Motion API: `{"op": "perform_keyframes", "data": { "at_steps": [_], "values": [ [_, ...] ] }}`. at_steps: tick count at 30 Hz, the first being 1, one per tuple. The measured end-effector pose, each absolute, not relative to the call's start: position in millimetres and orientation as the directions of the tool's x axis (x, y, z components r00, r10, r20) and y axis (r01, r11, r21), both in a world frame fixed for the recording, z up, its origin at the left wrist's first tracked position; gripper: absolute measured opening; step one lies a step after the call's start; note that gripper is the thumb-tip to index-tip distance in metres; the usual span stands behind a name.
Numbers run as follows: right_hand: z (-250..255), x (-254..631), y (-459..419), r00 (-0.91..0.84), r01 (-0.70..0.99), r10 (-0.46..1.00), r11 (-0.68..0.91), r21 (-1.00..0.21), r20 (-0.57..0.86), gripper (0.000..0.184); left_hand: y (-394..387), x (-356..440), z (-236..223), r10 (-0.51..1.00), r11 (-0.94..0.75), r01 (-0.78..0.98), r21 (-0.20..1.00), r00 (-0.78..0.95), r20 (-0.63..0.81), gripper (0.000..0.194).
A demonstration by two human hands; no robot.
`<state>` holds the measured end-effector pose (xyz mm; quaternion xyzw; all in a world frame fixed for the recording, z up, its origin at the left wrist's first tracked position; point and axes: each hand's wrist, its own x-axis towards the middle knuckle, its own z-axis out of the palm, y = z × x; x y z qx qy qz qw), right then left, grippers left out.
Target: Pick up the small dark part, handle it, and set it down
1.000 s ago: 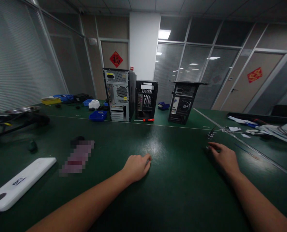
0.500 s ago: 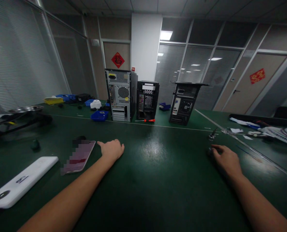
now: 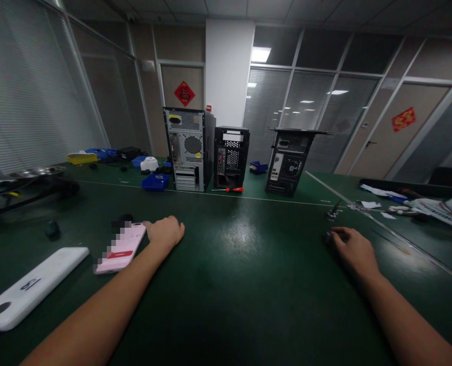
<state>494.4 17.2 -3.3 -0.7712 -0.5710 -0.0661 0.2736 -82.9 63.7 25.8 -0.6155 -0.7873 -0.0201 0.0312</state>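
Observation:
My left hand (image 3: 165,233) rests on the green table with its thumb stretched out to the upper right edge of a phone (image 3: 125,249). The phone lies flat with its pinkish screen lit, partly blurred out by blocks. Nothing shows within the left hand's fingers, and they are apart from the thumb. At the right, my right hand (image 3: 354,250) has its thumb and fingers closed at a small dark metal part (image 3: 328,237) on the table, too small to name. Just beyond it stands a small shiny metal piece with a pointed tip (image 3: 333,212).
Three computer cases (image 3: 190,150) stand at the back, with an orange-handled screwdriver (image 3: 233,189) before them. A blue tray (image 3: 155,182) is left of these. A white device (image 3: 35,287) lies at the near left. White cloth (image 3: 443,207) and a long strip (image 3: 412,247) lie right.
My left hand has moved left from the table's middle to the phone's side. The phone's screen has turned from dim to bright. My right hand has stayed almost in place.

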Motion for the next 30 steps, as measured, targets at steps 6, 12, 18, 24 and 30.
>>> {"op": "perform_keyframes", "data": {
  "at_steps": [6, 12, 18, 24, 30],
  "values": [
    [-6, 495, 21, 0.385, 0.885, 0.85, -0.23, -0.404, 0.359, 0.045, 34, -27, 27, 0.992, -0.071, 0.997, -0.018, 0.072, 0.101, 0.052],
    [-11, 498, 29, 0.5, 0.779, 0.81, -0.266, -0.567, 0.306, 0.043, 12, 7, 21, 0.967, -0.253, 0.966, 0.055, 0.253, 0.008, 0.053],
    [-14, 499, 26, 0.489, 0.784, 0.817, -0.258, -0.565, 0.306, 0.055, 16, -1, 25, 0.965, -0.259, 0.963, 0.079, 0.261, -0.012, 0.054],
    [-15, 502, 24, 0.386, 0.84, 0.885, -0.219, -0.497, 0.262, 0.063, 16, -1, 24, 0.951, -0.308, 0.948, 0.073, 0.309, -0.001, 0.055],
    [12, 445, 8, 0.134, 0.905, 0.939, 0.014, -0.426, 0.316, 0.05, 5, 17, 37, 0.961, -0.275, 0.961, -0.022, 0.274, -0.043, 0.049]
  ]
}}
